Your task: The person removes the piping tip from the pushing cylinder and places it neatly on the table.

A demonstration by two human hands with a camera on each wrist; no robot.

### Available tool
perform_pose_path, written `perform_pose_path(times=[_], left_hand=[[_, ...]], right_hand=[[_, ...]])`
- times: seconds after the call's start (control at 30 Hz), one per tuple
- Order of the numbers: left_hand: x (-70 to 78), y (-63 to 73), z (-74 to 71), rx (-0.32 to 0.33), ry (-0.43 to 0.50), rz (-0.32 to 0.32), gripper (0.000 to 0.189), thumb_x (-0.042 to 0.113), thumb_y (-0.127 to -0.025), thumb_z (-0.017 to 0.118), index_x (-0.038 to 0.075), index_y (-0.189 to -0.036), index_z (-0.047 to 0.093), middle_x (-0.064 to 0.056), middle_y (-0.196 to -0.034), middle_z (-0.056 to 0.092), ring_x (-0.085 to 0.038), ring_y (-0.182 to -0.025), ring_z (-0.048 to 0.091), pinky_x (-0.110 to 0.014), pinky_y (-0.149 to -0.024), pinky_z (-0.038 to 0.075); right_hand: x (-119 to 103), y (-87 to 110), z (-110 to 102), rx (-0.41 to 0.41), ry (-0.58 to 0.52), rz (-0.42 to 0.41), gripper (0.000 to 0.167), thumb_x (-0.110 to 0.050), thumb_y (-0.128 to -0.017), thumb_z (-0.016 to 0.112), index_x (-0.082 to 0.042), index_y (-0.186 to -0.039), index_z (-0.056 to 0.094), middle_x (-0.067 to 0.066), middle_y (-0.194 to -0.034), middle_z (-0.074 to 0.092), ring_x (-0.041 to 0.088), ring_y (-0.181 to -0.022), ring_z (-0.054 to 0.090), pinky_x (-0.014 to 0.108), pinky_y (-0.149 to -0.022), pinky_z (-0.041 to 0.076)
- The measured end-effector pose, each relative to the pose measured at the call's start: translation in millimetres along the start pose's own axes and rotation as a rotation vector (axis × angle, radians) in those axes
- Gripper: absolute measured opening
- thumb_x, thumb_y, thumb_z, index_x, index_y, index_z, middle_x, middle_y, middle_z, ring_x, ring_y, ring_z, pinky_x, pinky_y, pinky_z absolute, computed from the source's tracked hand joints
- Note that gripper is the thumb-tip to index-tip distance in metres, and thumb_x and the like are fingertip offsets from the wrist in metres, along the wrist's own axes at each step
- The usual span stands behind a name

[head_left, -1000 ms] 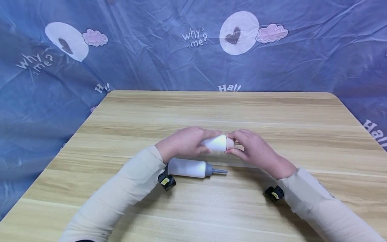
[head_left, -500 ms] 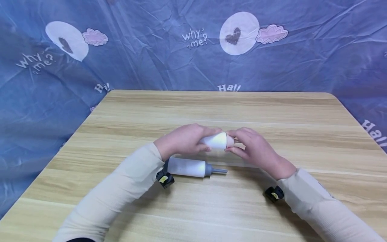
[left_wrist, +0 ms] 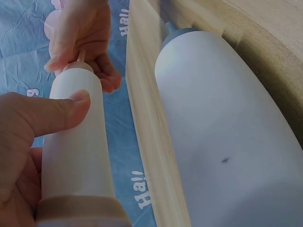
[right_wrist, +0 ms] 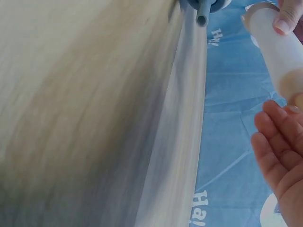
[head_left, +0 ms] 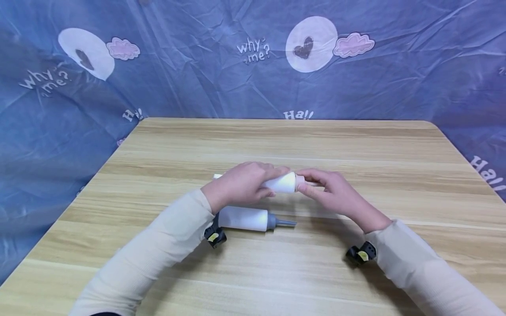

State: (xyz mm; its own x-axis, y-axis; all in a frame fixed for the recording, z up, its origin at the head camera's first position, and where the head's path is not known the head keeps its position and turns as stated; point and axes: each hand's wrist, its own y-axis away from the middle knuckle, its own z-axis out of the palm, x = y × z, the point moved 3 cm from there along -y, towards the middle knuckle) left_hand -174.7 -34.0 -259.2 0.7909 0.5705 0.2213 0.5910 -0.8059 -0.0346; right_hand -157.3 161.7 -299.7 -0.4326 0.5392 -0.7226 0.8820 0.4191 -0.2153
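My left hand (head_left: pixel 243 184) grips a white squeeze bottle (head_left: pixel 283 183) round its body, holding it on its side above the table. Its thumb (left_wrist: pixel 78 108) lies along the bottle's side in the left wrist view. A pinkish-tan nozzle cap (left_wrist: pixel 78 65) tops this bottle, and a tan band (left_wrist: pixel 80 208) rings its other end. My right hand (head_left: pixel 337 191) is at the cap, thumb and fingers on either side of it. The thumb partly hides the cap in the head view. A second white squeeze bottle (head_left: pixel 244 218) with a grey nozzle cap (head_left: pixel 272 221) lies below the left hand.
The wooden table (head_left: pixel 189 145) carries the second bottle, whose nozzle points right. A blue printed cloth (head_left: pixel 205 61) hangs behind the table and at its sides. Small black wrist cameras (head_left: pixel 215 236) sit below both cuffs.
My right hand has turned slightly, and its thumb has moved up over the side of the cap. The left hand still holds the bottle, raised very slightly. The grey-capped bottle stays put.
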Motion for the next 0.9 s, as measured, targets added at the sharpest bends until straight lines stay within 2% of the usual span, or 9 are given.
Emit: perform_pose_path(times=[0.17, 0.4, 0.67, 0.77, 0.9], left_hand=[[-0.3, 1.0, 1.2, 0.018, -0.010, 0.018, 0.058, 0.024, -0.085, 0.067, 0.015, -0.138, 0.045, -0.007, -0.121, 0.061, -0.017, -0.099, 0.060, -0.032, -0.086, 0.049], [-0.3, 2.0, 2.4, 0.024, -0.012, 0.021, 0.059, 0.024, -0.085, 0.067, 0.015, -0.138, 0.045, -0.007, -0.119, 0.062, -0.016, -0.098, 0.060, -0.032, -0.086, 0.048], [-1.1, 2.5, 4.7, 0.023, 0.012, 0.021, 0.059, 0.023, -0.085, 0.067, 0.014, -0.139, 0.044, -0.008, -0.125, 0.059, -0.019, -0.106, 0.059, -0.033, -0.092, 0.047], [-2.1, 2.6, 5.0, 0.026, 0.009, 0.017, 0.060, 0.024, -0.085, 0.067, 0.014, -0.139, 0.043, -0.008, -0.125, 0.059, -0.019, -0.106, 0.059, -0.033, -0.092, 0.046], [-3.4, 2.8, 5.4, 0.033, -0.004, 0.021, 0.059, 0.026, -0.086, 0.066, 0.015, -0.139, 0.043, -0.008, -0.120, 0.062, -0.017, -0.101, 0.060, -0.032, -0.090, 0.047]], right_hand=[[1.7, -0.5, 2.7, -0.046, -0.078, 0.085, 0.033, -0.024, -0.093, 0.056, -0.001, -0.118, 0.061, 0.013, -0.110, 0.066, 0.022, -0.098, 0.063, 0.031, -0.080, 0.052], [3.6, -0.4, 4.0, -0.049, -0.123, 0.120, 0.034, -0.023, -0.092, 0.058, 0.000, -0.116, 0.062, 0.013, -0.110, 0.066, 0.020, -0.098, 0.062, 0.029, -0.082, 0.051], [5.0, -0.4, 6.7, -0.022, -0.198, 0.138, 0.035, -0.016, -0.086, 0.065, 0.002, -0.115, 0.058, 0.018, -0.108, 0.065, 0.011, -0.090, 0.064, 0.023, -0.076, 0.053], [4.9, -0.4, 7.3, -0.005, -0.219, 0.129, 0.037, -0.015, -0.085, 0.067, 0.002, -0.116, 0.057, 0.019, -0.110, 0.064, 0.013, -0.092, 0.064, 0.023, -0.076, 0.053], [5.2, 0.2, 8.6, 0.032, -0.228, 0.126, 0.039, -0.013, -0.083, 0.069, 0.001, -0.117, 0.057, 0.018, -0.112, 0.062, 0.022, -0.098, 0.062, 0.023, -0.076, 0.053]])
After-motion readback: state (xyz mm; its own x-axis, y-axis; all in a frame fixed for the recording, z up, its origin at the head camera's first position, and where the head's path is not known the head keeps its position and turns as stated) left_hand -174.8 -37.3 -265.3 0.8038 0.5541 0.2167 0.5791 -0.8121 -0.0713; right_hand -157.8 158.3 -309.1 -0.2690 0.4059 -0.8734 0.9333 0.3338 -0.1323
